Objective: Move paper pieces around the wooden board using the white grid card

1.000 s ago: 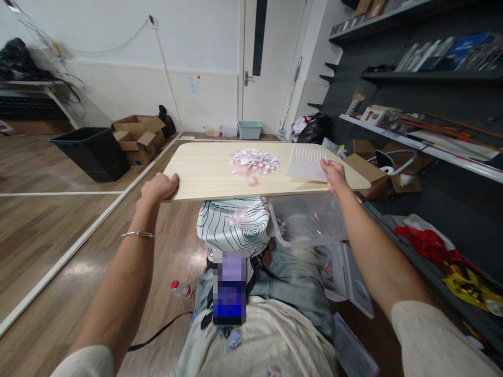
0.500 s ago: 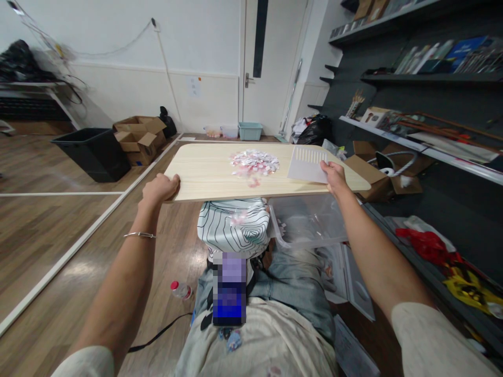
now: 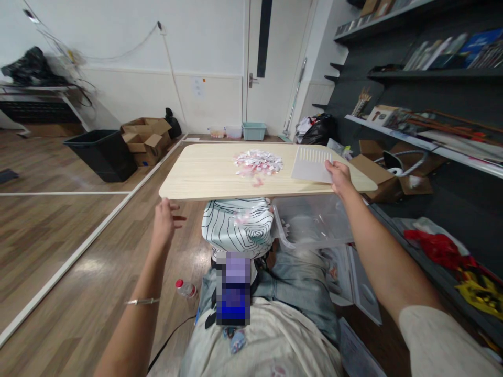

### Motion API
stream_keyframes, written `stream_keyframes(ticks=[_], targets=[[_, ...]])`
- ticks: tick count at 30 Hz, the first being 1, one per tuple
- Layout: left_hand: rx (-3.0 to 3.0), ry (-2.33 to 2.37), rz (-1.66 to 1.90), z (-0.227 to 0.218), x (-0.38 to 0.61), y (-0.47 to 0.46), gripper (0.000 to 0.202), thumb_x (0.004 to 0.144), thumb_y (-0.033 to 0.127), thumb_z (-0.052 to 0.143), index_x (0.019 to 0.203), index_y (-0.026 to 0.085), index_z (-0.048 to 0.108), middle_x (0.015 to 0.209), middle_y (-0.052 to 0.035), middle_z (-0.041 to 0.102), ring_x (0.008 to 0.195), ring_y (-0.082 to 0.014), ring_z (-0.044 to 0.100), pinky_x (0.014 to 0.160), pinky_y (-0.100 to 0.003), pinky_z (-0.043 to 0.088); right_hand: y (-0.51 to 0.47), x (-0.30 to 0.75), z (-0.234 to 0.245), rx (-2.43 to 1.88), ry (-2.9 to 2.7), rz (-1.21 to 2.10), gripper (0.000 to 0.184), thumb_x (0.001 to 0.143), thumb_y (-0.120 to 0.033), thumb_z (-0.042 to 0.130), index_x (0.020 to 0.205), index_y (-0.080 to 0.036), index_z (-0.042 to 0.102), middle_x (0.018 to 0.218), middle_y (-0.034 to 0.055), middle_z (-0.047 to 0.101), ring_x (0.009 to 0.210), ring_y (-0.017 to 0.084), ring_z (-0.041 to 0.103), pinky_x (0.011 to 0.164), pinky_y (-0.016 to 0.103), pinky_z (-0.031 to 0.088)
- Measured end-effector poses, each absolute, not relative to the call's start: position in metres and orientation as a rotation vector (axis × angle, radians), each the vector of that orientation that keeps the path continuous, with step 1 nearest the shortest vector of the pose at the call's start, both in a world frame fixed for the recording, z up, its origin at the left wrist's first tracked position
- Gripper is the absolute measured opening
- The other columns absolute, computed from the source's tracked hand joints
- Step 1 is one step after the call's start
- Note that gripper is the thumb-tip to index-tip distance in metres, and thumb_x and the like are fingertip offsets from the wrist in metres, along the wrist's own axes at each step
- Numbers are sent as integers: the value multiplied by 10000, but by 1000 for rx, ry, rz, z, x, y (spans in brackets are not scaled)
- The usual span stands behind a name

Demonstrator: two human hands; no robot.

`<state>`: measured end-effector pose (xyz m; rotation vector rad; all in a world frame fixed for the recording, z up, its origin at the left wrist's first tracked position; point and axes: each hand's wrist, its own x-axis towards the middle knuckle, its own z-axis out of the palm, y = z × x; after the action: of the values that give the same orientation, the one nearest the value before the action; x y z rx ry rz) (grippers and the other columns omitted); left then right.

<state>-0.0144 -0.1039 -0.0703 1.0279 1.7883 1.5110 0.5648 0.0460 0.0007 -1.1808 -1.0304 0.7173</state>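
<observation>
A light wooden board [image 3: 208,173] is held flat in front of me, above my lap. A pile of small pink and white paper bits [image 3: 257,161] lies at its middle, and a white plastic scraper [image 3: 312,165] lies at its right end. My right hand [image 3: 338,177] grips the board's right edge, thumb on the scraper. My left hand [image 3: 165,222] hangs below the board's left corner with fingers spread, touching nothing.
Under the board sit a black-and-white patterned bag [image 3: 237,225] and a clear plastic bin [image 3: 314,222]. A small bottle [image 3: 184,288] lies on the wood floor. Dark shelves [image 3: 432,141] line the right side; a black bin [image 3: 104,154] and cardboard boxes [image 3: 147,139] stand at left.
My left hand has let go of the board's left corner and dropped below it with fingers open. The right hand still holds the right edge.
</observation>
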Motion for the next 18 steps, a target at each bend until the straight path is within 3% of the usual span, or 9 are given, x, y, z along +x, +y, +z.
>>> stream_keyframes(ticks=[3, 8, 13, 18], targets=[[742, 1653, 1568, -108, 23, -161, 723, 941, 855, 506, 1248, 213, 638, 1070, -103, 740, 683, -178, 686, 527, -242, 442, 46, 564, 1, -1183, -1023, 717, 634, 602, -594, 1083, 721, -263, 555, 674, -37, 626, 638, 146, 579, 583, 258, 512], [732, 1538, 1352, -156, 78, -248, 713, 730, 807, 818, 1138, 227, 745, 1053, -76, 747, 817, -213, 682, 575, -269, 445, 46, 564, 1, -1199, -1038, 701, 615, 644, -591, 1061, 730, -266, 546, 674, -36, 601, 639, 150, 574, 589, 267, 496], [706, 1461, 1214, -186, 95, -286, 744, 573, 639, 990, 1172, 236, 809, 1138, -87, 752, 1079, -323, 720, 876, -392, 586, 48, 565, 0, -1186, -1067, 682, 638, 618, -631, 1049, 760, -280, 535, 678, -36, 622, 629, 158, 575, 565, 274, 498], [762, 1418, 1247, -203, 92, -292, 803, 528, 485, 1027, 1265, 252, 813, 1286, -117, 744, 1191, -357, 679, 949, -415, 593, 49, 567, -1, -1176, -1081, 676, 633, 579, -636, 1049, 754, -280, 556, 679, -34, 638, 628, 159, 578, 569, 276, 509]])
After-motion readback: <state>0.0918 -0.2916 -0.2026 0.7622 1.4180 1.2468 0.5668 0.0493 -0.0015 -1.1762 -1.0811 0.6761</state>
